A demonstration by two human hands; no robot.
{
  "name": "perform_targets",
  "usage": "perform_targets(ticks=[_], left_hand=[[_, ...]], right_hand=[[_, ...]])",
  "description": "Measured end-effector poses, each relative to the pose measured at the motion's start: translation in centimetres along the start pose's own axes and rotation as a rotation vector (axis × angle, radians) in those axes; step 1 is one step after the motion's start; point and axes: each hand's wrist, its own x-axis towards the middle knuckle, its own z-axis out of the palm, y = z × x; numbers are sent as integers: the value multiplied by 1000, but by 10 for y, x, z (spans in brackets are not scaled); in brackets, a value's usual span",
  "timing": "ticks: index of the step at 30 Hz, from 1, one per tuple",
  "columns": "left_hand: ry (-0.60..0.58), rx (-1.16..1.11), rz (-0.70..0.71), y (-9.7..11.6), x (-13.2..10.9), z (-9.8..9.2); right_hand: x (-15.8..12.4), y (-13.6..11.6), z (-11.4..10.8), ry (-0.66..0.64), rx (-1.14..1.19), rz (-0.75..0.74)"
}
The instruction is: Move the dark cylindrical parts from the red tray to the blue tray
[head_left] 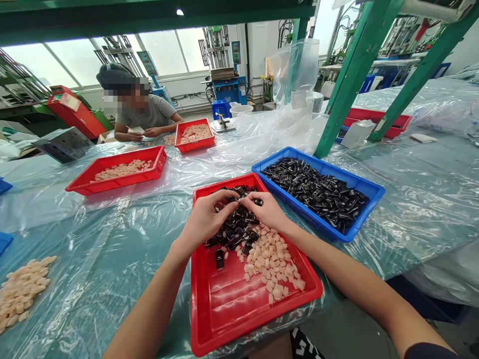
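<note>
Both hands meet over the far half of a red tray (224, 319). My left hand (207, 217) is closed in a pinch, thumb against fingers. My right hand (267, 208) pinches too, its fingertips touching those of the left. Whatever small piece they hold between them is too small and covered to name. Beneath the hands lies a heap of small black pieces (235, 227). A pile of small beige pieces (271, 257) fills the tray's right side. One black piece (219, 260) lies apart near the middle.
A blue tray (350, 237) heaped with black pieces stands to the right, beside a green post (355, 75). Red trays (116, 184) with beige pieces stand farther back, near a seated person (149, 117). More beige pieces (24, 291) lie at left on the plastic-covered table.
</note>
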Motion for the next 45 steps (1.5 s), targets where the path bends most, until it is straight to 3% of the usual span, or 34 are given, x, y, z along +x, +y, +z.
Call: perform_targets(ticks=[6,10,18,24,32,45], left_hand=[[5,-343,7,3,2,14],[124,-297,-27,-6,3,23],[155,-227,-83,-24,5,35],[183,-165,-98,-25,5,34],[211,-146,-90,-25,4,35],[144,-209,-20,-28,5,36]], right_hand=[[4,-1,0,36,160,77],[3,-5,-2,-34,368,243],[1,-7,-6,-114,520,362],[0,-6,-4,-122,495,327],[-4,-10,0,-110,145,43],[-4,-11,-3,-54,194,121]])
